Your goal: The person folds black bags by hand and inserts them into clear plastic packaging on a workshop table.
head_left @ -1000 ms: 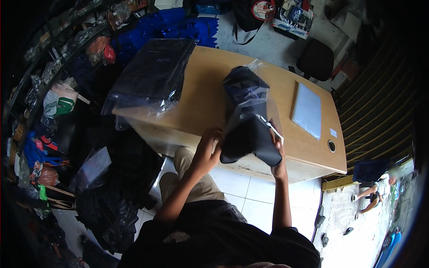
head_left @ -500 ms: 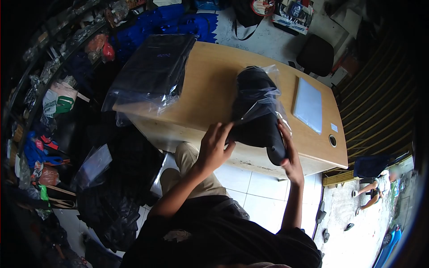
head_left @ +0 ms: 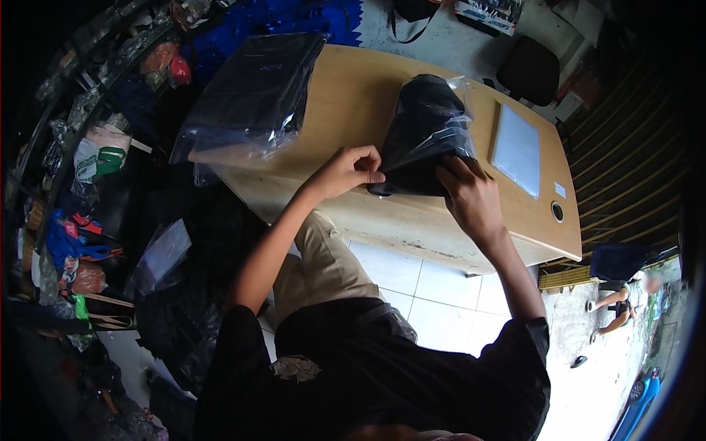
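A black folded item in a clear plastic bag (head_left: 423, 136) lies on the wooden desk (head_left: 346, 95), its near end at the front edge. At its near left corner my left hand (head_left: 349, 173) is closed, thumb and fingers pinched at the edge. My right hand (head_left: 471, 195) has its fingers curled on the near right part of the black item, gripping it. To the left, a stack of black items in clear plastic (head_left: 250, 103) rests on the desk.
A pale flat packet (head_left: 516, 151) and a round cable hole (head_left: 557, 212) are at the desk's right. Shelves with bagged goods (head_left: 95, 154) line the left. A black chair (head_left: 528, 70) stands behind the desk. Outside at right sits a person (head_left: 625, 303).
The bagged black item now lies flatter, its near end no longer hanging in a fold. My right hand has moved up and curled over its near edge; my left hand has moved up and pinched.
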Demonstrator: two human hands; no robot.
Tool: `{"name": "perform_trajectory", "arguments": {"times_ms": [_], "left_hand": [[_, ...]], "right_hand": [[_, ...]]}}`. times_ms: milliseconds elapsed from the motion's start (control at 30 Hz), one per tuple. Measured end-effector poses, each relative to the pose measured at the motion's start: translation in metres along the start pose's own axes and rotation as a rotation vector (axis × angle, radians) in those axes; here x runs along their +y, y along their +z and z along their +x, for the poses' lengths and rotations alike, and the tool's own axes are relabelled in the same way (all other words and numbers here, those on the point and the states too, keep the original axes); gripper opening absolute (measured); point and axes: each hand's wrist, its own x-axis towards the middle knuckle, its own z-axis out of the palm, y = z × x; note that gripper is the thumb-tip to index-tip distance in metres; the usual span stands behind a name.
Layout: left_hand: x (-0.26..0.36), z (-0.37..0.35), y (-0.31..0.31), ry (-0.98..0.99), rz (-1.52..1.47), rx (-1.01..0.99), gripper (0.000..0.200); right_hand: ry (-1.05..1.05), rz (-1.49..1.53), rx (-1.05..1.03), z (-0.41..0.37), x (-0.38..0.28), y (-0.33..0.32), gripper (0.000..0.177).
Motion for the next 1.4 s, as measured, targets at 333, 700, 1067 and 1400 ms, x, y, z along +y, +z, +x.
{"name": "perform_trajectory", "arguments": {"times_ms": [333,700,1067,1400], "left_hand": [[-0.027,-0.011,0.024,0.266,0.306,0.555,0.065],[-0.015,0.043,0.053,-0.322,-0.409,0.401,0.041],[-0.036,0.06,0.078,-0.221,-0.428,0.561,0.029],[-0.039,0.013,0.124,-0.155,-0.38,0.577,0.037]], "right_hand": [[-0.052,-0.041,-0.107,0.024,0.006,0.021,0.02],[0.066,0.078,0.003,0.061,0.028,0.0,0.026],[-0.014,-0.108,0.012,0.052,0.009,0.019,0.043],[0.02,-0.38,-0.002,0.036,0.025,0.113,0.064]]}}
